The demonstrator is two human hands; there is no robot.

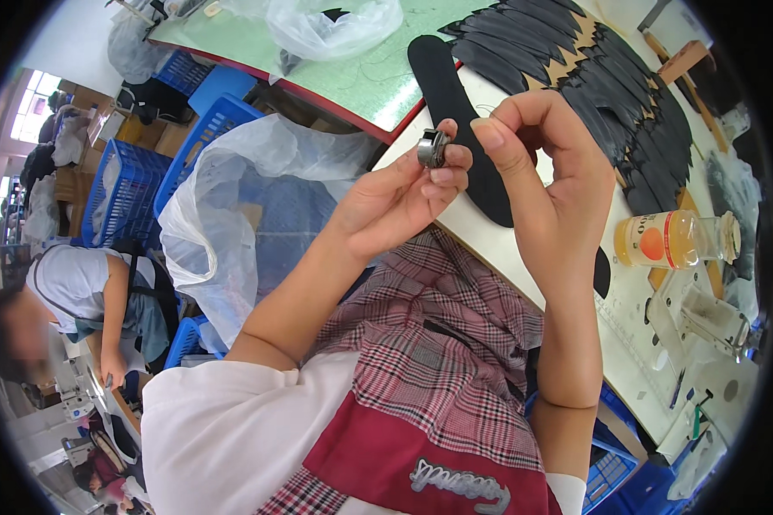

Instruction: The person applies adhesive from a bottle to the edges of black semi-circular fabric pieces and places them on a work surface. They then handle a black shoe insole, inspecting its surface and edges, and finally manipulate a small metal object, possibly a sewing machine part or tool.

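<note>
My left hand holds up a small shiny metal bobbin case between thumb and fingers, above the table's edge. Close by on the right, my right hand is raised with thumb and index finger bent toward each other in a pinch. Whatever those fingertips hold, perhaps a fine thread, is too small to make out. Behind both hands a long black sole-shaped piece lies across the white table. Many black cut pieces are fanned out in overlapping rows farther right.
A jar with orange contents stands at the right, near a sewing machine's metal parts. A green-topped table carries a plastic bag. Blue crates and a plastic-lined bin stand left. A co-worker bends at far left.
</note>
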